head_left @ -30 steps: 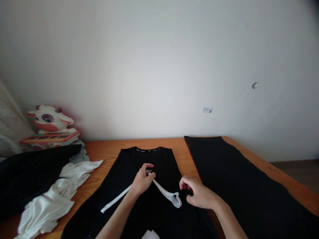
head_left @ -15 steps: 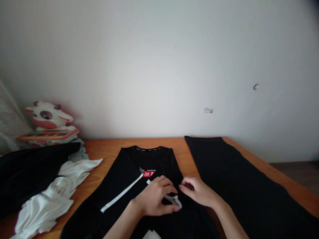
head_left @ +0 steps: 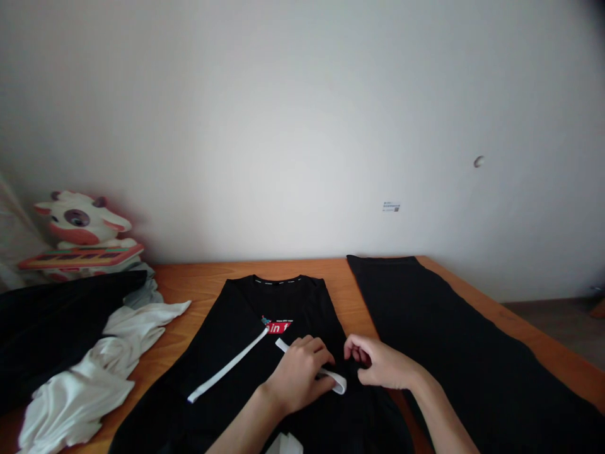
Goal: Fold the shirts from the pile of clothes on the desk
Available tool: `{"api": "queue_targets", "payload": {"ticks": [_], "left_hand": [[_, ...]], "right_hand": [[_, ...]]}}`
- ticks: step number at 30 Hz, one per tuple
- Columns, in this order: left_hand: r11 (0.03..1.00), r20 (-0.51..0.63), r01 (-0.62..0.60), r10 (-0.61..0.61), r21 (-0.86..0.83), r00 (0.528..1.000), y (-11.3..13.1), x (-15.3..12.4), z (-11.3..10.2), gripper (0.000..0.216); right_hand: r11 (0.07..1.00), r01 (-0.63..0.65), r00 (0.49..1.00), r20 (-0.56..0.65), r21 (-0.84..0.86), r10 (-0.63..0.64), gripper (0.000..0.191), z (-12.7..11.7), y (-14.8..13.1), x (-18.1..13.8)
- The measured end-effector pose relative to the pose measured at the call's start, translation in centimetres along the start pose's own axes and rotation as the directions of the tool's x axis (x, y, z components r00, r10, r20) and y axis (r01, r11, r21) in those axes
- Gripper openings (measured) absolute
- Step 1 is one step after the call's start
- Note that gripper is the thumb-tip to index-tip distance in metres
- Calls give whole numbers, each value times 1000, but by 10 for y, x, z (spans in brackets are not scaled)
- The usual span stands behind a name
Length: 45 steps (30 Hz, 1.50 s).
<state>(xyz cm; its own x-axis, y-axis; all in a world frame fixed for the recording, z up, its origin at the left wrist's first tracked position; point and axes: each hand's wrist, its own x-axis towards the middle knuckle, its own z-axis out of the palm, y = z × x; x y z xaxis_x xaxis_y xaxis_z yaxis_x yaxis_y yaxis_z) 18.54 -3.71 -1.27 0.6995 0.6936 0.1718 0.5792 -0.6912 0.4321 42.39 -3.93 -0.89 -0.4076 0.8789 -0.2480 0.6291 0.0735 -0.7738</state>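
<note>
A black long-bodied T-shirt [head_left: 236, 366] lies front up, its sleeves folded inward over the body. White trim [head_left: 229, 366] edges the left folded sleeve, and another white-trimmed sleeve cuff [head_left: 339, 383] loops out beside my left hand [head_left: 305, 369]. That hand rests on the shirt with fingers and thumb closed about the cuff. My right hand [head_left: 380, 362] is at the shirt's right edge, fingers curled and thumb apart, nothing visible between them. A red printed patch [head_left: 278, 328] shows on the chest. Part of a white piece [head_left: 285, 444] shows at the bottom edge.
A flat black garment [head_left: 439, 340] covers the wooden table [head_left: 189, 277] on the right. Crumpled white cloth [head_left: 80, 391] and black cloth [head_left: 57, 315] lie at left, with a cow-shaped toy keyboard [head_left: 82, 233] behind. A pale wall [head_left: 283, 126] rises at the table's back.
My right thumb has come away from the curled fingers, and the hand has shifted slightly right. The white cuff by my left hand lies flatter. The view has shifted a little.
</note>
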Motion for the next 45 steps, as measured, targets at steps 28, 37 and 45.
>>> {"api": "queue_targets", "payload": {"ticks": [28, 37, 45], "left_hand": [[998, 6, -60, 59, 20, 998, 5, -6, 7, 43], [992, 99, -123, 120, 32, 988, 9, -9, 7, 61], [984, 87, -177, 175, 15, 981, 7, -11, 8, 56]], "right_hand": [[990, 44, 981, -183, -132, -68, 44, 5, 1, 9], [934, 150, 757, -570, -324, -319, 23, 8, 7, 56], [827, 57, 866, -385, -559, -320, 39, -18, -36, 137]]}}
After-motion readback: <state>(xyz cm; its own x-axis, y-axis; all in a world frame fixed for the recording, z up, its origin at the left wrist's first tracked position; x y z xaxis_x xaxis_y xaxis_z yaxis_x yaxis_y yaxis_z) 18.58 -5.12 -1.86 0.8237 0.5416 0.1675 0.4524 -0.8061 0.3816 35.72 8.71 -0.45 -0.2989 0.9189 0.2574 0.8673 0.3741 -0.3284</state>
